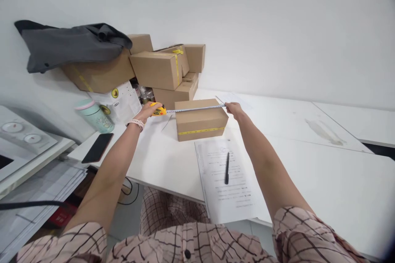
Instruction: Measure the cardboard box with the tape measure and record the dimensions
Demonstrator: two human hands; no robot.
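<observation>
A closed cardboard box (202,120) lies on the white table, with a strip of yellow tape along its near side. My left hand (147,111) grips the yellow case of a tape measure (158,109) just left of the box. Its blade (197,109) is drawn out across the box's top, from the left edge to the right. At the far end, the fingers of my right hand (233,109) pinch the blade's tip beside the box's right edge. The tip itself is mostly covered by those fingers.
Printed sheets (216,197) with a black pen (227,168) lie in front of the box. A phone (97,148) and a mint tumbler (95,116) stand left. Stacked cartons (154,70) and a dark grey garment (77,45) are behind. A white appliance (21,135) sits far left.
</observation>
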